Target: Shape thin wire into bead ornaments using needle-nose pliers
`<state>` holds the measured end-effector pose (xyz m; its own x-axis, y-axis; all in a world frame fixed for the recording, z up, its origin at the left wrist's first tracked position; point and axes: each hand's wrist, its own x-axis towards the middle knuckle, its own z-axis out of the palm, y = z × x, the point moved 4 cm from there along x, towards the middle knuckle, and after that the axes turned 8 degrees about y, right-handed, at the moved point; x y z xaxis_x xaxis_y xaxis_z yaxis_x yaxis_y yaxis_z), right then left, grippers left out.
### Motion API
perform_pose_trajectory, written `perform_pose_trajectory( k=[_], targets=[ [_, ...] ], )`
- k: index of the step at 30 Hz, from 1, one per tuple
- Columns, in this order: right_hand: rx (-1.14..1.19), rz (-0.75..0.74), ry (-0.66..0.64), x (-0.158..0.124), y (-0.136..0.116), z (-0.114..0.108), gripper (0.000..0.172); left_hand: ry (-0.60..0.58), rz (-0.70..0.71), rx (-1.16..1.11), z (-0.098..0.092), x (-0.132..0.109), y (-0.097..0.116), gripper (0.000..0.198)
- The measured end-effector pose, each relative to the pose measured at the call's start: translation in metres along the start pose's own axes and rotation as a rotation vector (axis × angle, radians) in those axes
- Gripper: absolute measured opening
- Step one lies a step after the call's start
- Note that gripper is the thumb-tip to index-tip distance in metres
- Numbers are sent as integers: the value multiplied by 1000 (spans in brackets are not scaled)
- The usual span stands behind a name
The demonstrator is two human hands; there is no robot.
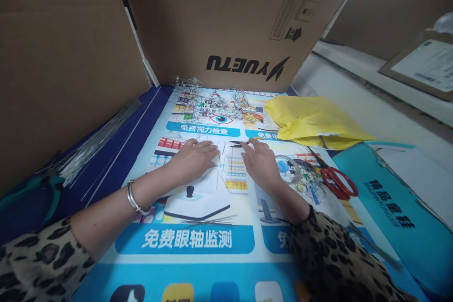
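The person's left hand (198, 156) rests low over a blue-and-white printed sheet (159, 271), fingers close together, though one cannot tell whether it pinches anything; just right of its fingertips sits a dark, slim, pointed tool (238, 144), which could nick them if it slipped leftward. The tool's tip appears to point left, its long axis crosswise between the hands, its right end at the bent fingers of the right hand (262, 163), whose grip one cannot tell.

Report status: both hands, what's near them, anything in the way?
Left hand palm-down over printed sheet, grip unclear. Right hand at dark pointed tool, hold unclear. Red-handled scissors off to its right, wire tangles beyond both hands.
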<state>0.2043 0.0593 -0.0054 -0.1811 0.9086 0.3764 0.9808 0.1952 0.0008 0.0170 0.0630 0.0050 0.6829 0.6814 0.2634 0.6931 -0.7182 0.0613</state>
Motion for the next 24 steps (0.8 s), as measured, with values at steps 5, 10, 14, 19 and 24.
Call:
perform_pose_trajectory(
  k=[5,10,14,19,24],
  targets=[
    [88,-72,51,-11,-15,-19,35,18,-53,22,-22,-5,0,29],
    [205,-120,-64,-29,-38,-30,27,-149,-78,48,-35,-20,16,24],
    [147,-132,-148,-38,-48,-27,23,-112,-76,100,-31,-29,29,15],
    [74,-98,-161,-41,-51,-25,24,-64,-36,96,-24,-31,40,14],
    [21,-83,-187,-42,-55,-23,26,-46,-70,102,-23,-31,44,13]
  ],
)
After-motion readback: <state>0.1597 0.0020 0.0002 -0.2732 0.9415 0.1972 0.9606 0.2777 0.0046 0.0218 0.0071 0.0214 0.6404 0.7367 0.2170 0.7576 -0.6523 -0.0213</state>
